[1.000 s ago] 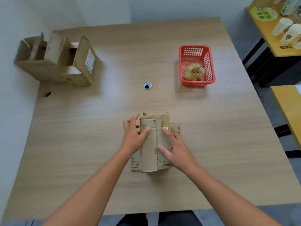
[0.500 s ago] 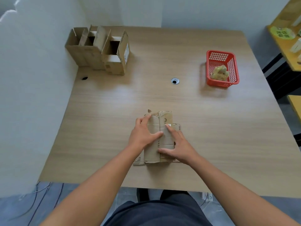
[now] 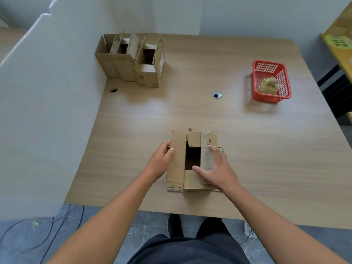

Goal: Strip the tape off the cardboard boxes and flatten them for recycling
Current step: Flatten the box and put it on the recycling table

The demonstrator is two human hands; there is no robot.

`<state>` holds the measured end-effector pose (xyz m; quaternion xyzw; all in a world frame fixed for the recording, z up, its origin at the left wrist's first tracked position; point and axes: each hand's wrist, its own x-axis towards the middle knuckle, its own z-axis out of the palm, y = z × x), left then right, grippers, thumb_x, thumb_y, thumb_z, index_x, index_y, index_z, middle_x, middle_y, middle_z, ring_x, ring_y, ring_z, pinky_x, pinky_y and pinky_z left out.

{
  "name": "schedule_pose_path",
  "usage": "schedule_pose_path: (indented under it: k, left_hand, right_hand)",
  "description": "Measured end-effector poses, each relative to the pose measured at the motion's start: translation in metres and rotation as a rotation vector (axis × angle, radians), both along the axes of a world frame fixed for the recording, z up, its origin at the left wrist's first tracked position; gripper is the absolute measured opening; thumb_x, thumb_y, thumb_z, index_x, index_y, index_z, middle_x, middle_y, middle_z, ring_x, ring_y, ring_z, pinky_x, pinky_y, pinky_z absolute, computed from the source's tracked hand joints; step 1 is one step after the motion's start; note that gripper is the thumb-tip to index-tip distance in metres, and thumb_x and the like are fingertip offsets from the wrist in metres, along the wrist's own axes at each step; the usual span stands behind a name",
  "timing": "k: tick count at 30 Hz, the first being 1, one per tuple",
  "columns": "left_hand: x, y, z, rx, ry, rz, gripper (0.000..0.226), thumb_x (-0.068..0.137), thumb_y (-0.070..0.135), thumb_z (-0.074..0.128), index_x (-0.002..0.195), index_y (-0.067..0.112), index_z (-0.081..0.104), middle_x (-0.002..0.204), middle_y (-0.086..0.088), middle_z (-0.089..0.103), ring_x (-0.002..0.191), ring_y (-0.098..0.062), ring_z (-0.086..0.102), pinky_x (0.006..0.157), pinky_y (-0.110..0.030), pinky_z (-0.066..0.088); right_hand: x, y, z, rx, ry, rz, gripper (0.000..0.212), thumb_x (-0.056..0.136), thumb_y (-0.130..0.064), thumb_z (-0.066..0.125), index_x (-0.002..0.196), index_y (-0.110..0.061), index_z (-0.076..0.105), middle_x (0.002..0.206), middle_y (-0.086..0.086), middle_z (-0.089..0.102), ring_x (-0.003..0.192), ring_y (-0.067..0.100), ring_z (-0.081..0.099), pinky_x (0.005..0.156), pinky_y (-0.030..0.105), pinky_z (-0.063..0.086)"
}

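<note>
The bench (image 3: 247,168) is the biggest thing here, a pale wood top with a white partition (image 3: 47,111) along its left edge. At the far left corner, against that partition, what look like 3 open cardboard boxes (image 3: 131,61) stand upright with their flaps up, well apart from the work. The box in hand (image 3: 190,180) lies near the front edge, straight ahead of the person. It is partly collapsed, and its flaps are spread round a dark opening in the middle.

It looks light and thin-walled, stiff along the panels but ready to fold at the creases, so it should go flat under palm pressure rather than force. The long side flaps seem the best places to hold. The torn flap edges at the top look weak and likely to rip.

The left hand (image 3: 160,162) pinches the left flap, thumb on top and fingers curled behind the edge. The right hand (image 3: 219,168) lies spread on the right flap, fingers straight and clamped on nothing, thumb pointing toward the opening.

The red basket (image 3: 270,63) sits far right, holding a crumpled wad of tape (image 3: 267,85). Whether any tape is left on this box I cannot tell. A small cable grommet (image 3: 216,94) sits between box and basket, flush with the top, so nothing blocks the pressing.
</note>
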<state>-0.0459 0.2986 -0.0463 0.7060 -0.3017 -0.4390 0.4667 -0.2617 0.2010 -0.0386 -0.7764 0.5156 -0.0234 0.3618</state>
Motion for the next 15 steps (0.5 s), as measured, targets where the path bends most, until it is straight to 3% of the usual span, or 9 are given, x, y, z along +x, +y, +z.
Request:
schedule_pose_path:
  k: [3, 5, 7, 9, 11, 13, 15]
  left_hand:
    - [0.010, 0.011, -0.007, 0.074, -0.249, -0.049, 0.061, 0.102, 0.025, 0.058, 0.156, 0.034, 0.029, 0.145, 0.010, 0.040, 0.123, -0.011, 0.053, 0.101, -0.032, 0.048]
    - [0.013, 0.013, -0.008, 0.063, -0.497, -0.166, 0.063, 0.102, 0.017, 0.056, 0.157, 0.034, 0.030, 0.153, 0.003, 0.031, 0.139, -0.018, 0.035, 0.117, -0.036, 0.031]
    - [0.013, 0.009, -0.006, 0.037, -0.649, -0.305, 0.055, 0.101, 0.012, 0.051, 0.151, 0.031, 0.043, 0.157, 0.001, 0.031, 0.146, -0.021, 0.025, 0.123, -0.036, 0.021]
    - [0.012, 0.001, -0.001, 0.023, -0.732, -0.320, 0.042, 0.097, 0.025, 0.057, 0.139, 0.028, 0.055, 0.146, 0.003, 0.042, 0.139, -0.018, 0.034, 0.118, -0.039, 0.032]
    - [0.010, -0.013, 0.007, 0.026, -0.892, -0.275, 0.042, 0.088, 0.052, 0.066, 0.119, 0.025, 0.057, 0.127, 0.004, 0.046, 0.122, -0.017, 0.041, 0.105, -0.035, 0.043]
    - [0.008, -0.032, 0.013, 0.055, -1.070, -0.307, 0.057, 0.079, 0.063, 0.071, 0.111, 0.020, 0.053, 0.121, 0.001, 0.046, 0.115, -0.021, 0.044, 0.099, -0.034, 0.044]
    - [0.005, -0.048, 0.016, 0.080, -1.150, -0.385, 0.064, 0.077, 0.058, 0.072, 0.122, 0.018, 0.049, 0.125, -0.001, 0.044, 0.115, -0.025, 0.048, 0.098, -0.036, 0.044]
  right_hand:
    - [0.012, 0.005, 0.000, -0.038, 0.051, -0.006, 0.096, 0.072, -0.073, 0.072, 0.146, -0.048, 0.017, 0.141, 0.003, 0.037, 0.121, 0.030, 0.057, 0.095, 0.044, 0.051]
    - [0.015, 0.004, 0.003, -0.038, 0.033, 0.013, 0.084, 0.080, -0.060, 0.071, 0.145, -0.048, 0.019, 0.138, 0.003, 0.036, 0.110, 0.031, 0.062, 0.089, 0.039, 0.048]
    - [0.010, 0.001, 0.009, 0.020, -0.052, -0.014, 0.074, 0.088, -0.050, 0.066, 0.146, -0.049, 0.022, 0.133, 0.000, 0.035, 0.102, 0.027, 0.062, 0.088, 0.036, 0.047]
    - [-0.002, -0.001, 0.017, 0.123, -0.231, -0.098, 0.060, 0.097, -0.040, 0.060, 0.147, -0.044, 0.028, 0.129, -0.001, 0.046, 0.101, 0.015, 0.060, 0.086, 0.031, 0.048]
    - [-0.018, -0.003, 0.026, 0.088, -0.309, -0.116, 0.047, 0.104, -0.031, 0.051, 0.146, -0.041, 0.033, 0.117, 0.001, 0.058, 0.089, 0.008, 0.063, 0.075, 0.024, 0.049]
    - [-0.034, -0.008, 0.031, -0.033, -0.273, -0.089, 0.045, 0.106, -0.025, 0.049, 0.146, -0.041, 0.036, 0.113, -0.001, 0.057, 0.085, 0.012, 0.063, 0.077, 0.029, 0.051]
    - [-0.049, -0.015, 0.033, -0.165, -0.119, -0.072, 0.054, 0.104, -0.021, 0.053, 0.150, -0.042, 0.034, 0.116, -0.003, 0.048, 0.085, 0.018, 0.062, 0.077, 0.040, 0.055]
